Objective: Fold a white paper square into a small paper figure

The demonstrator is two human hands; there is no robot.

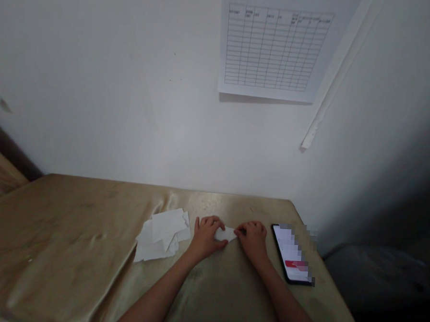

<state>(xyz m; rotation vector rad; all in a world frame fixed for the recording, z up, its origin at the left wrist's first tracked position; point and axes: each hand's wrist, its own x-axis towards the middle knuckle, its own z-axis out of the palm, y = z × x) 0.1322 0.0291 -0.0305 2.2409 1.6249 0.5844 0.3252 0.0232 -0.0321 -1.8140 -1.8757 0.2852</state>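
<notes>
Paper sheets (166, 230), white and with some uneven edges, lie in a loose overlapping pile at left on the brown-gold cloth (211, 295); they look mostly flat and unworked. Just right of them, the left hand (209, 233) has its thumb and forefinger curved around a small white paper (231, 233), holding it near the cloth, the other fingers loosely spread. That piece sits between the two hands and narrows to a point on its right, so its shaping seems begun; whether it is finished, I cannot tell. At that point, the right hand (253, 237) pinches with thumb and fingertips close together. Further right, apart from the hand, lies a phone (286, 246), screen up and lit.
</notes>
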